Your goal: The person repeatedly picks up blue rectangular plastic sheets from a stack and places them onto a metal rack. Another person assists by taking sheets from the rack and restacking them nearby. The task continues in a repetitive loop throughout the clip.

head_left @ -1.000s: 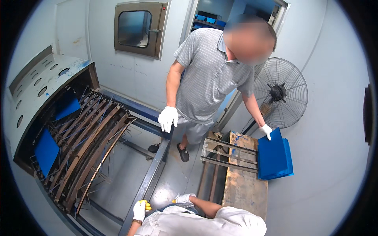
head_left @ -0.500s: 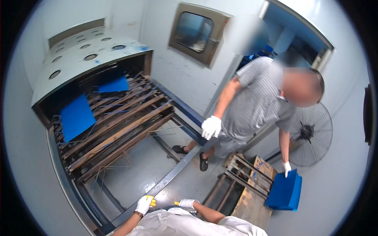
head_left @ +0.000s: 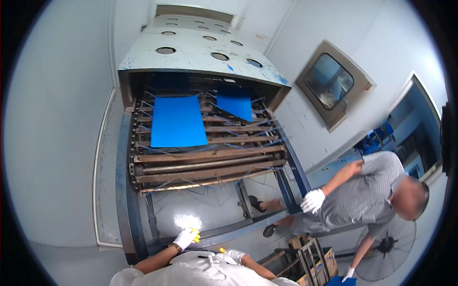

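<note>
My left hand (head_left: pixel 187 237), in a white glove with yellow fingertips, is just above the near crossbar of the metal frame (head_left: pixel 219 232). Its fingers are loosely bent and apart, with nothing visible in them. Close to my waist is my right hand (head_left: pixel 234 255), gloved the same way; one yellow fingertip points left and I see nothing held. Ahead, a blue flat panel (head_left: pixel 179 121) lies on the slatted conveyor (head_left: pixel 210 155). A smaller-looking blue panel (head_left: pixel 236 106) rests farther back to its right, partly under the hood.
A pale hood with round holes (head_left: pixel 191 59) covers the conveyor's far end. On the right a co-worker (head_left: pixel 358 195) in white gloves touches blue panels (head_left: pixel 341 280) by a wooden-sided rack (head_left: pixel 315 260). A round fan (head_left: pixel 386 245) stands behind them. A windowed hatch (head_left: pixel 334 83) is in the wall.
My view has swung left, so the conveyor is now centred and the co-worker sits lower right. Both my hands stay near my waist. The blue panels beside the co-worker are now mostly out of view.
</note>
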`<state>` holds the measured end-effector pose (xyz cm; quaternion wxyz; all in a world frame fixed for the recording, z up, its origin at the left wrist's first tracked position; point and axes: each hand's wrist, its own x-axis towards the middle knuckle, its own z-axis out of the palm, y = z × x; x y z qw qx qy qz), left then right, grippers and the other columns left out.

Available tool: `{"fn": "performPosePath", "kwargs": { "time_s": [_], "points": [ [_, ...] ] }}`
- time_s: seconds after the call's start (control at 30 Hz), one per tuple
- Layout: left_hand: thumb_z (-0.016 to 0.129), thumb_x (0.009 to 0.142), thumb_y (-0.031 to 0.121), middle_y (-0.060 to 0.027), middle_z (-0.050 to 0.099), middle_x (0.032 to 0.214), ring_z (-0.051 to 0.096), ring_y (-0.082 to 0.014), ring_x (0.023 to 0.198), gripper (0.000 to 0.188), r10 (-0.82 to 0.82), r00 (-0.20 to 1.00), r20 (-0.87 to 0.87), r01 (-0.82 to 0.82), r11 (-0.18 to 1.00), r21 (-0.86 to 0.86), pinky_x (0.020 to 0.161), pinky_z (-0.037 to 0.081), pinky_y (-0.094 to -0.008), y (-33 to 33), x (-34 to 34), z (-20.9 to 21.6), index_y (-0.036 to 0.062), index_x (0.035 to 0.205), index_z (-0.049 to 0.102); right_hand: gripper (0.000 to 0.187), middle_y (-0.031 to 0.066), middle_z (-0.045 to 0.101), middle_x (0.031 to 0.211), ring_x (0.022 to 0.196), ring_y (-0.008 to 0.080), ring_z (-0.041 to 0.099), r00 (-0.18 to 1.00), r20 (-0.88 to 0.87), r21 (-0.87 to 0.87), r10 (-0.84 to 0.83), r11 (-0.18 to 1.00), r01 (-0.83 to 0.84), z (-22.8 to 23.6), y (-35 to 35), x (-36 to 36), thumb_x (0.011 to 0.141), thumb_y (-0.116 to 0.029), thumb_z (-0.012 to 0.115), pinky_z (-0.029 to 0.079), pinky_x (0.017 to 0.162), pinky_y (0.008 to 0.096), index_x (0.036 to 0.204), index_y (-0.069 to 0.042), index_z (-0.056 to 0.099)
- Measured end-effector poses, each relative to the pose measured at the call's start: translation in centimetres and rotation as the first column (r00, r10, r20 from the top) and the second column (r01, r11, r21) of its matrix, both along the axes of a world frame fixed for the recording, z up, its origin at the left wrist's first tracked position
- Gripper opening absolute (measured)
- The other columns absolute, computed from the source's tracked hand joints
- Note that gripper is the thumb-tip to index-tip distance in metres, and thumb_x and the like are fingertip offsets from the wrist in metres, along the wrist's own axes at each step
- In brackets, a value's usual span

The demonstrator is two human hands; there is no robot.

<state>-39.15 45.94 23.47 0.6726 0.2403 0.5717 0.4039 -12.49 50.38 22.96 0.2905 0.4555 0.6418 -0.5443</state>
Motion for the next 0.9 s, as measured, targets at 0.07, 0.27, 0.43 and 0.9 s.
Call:
{"fn": "performPosePath", "kwargs": {
  "time_s": [0.07,0.27,0.43,0.9],
  "points": [
    [0.041,0.087,0.018,-0.0124,0.059,0.084,0.058,-0.0176,0.067,0.025,-0.021,0.999,0.026,0.021,1.000,0.008,0.061,0.048,-0.0273,1.0,-1.0,0.1,-0.0015,0.099,0.050,0.037,0.0199,0.058,0.089,0.081,0.0303,0.055,0.975,-0.133,0.228,0.175,0.963,-0.142,-3.3,0.6,1.3,0.080,-0.033,0.040,0.039,0.071,0.0363,0.086,-0.001,0.058],
    [0.043,0.085,0.017,-0.0130,0.058,0.084,0.058,-0.0196,0.070,0.026,0.061,0.962,0.265,-0.067,0.998,0.016,0.063,0.047,-0.0293,1.4,-3.8,-1.9,-0.0020,0.101,0.049,0.048,0.0196,0.056,0.068,0.058,0.0270,0.050,0.949,-0.188,0.355,0.254,0.918,-0.176,3.7,10.3,-5.5,0.085,-0.043,0.035,0.039,0.058,0.0365,0.081,-0.001,0.057],
    [0.043,0.083,0.017,-0.0119,0.058,0.083,0.058,-0.0199,0.069,0.025,0.150,0.931,0.333,-0.149,0.988,-0.030,0.061,0.046,-0.0285,2.6,-3.9,-1.0,-0.0004,0.101,0.050,0.041,0.0111,0.050,0.112,0.098,0.0149,0.049,0.648,-0.724,-0.146,-0.237,0.970,0.192,16.2,14.5,-21.0,0.086,-0.025,0.045,0.038,0.088,0.0250,0.116,0.002,0.042],
    [0.041,0.087,0.027,-0.0137,0.061,0.077,0.059,-0.0234,0.063,0.031,0.046,0.995,0.092,-0.061,0.985,0.161,0.057,0.048,-0.0303,1.8,-4.5,0.4,0.0000,0.096,0.054,0.024,0.0189,0.054,0.066,0.058,0.0325,0.049,0.541,-0.640,0.746,0.546,0.272,0.609,25.1,17.3,-22.3,0.080,-0.021,0.053,0.038,0.055,0.0371,0.086,0.003,0.050]
  ]
}}
